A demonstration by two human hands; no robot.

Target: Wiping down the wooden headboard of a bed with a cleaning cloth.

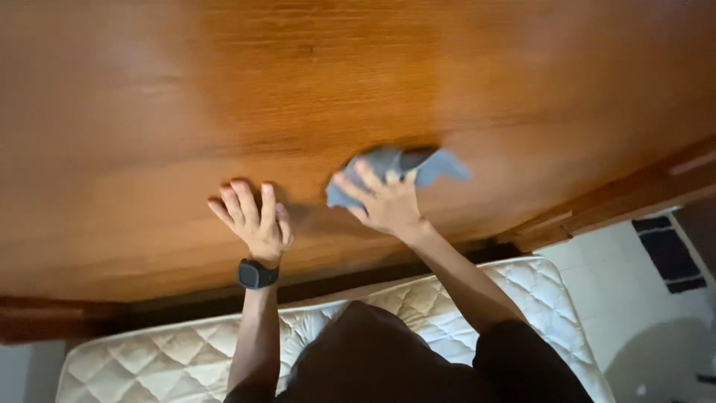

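— Hands first: where are they?

— Both lie on a big wooden panel (373,82), reddish-brown and glossy. The left hand (253,220) is released, palm flat on the wood with fingers spread and nothing in it (a dark watch (257,274) sits on that wrist).

— And the other one?

— The right hand (384,201) presses a grey-blue cloth (403,168) against the panel, fingers laid over the cloth and gripping its bunched part; the loose end sticks out to the right of the fingertips.

— How near are the two hands?

— Near, side by side, not touching. The cloth is just right of the left hand's fingers.

— Anything below?

— A quilted cream mattress (171,358) runs beneath the panel's lower edge, and the person's dark clothing (373,358) covers its middle. White floor tiles (619,291) show at the right, with a dark mat (667,254) on them.
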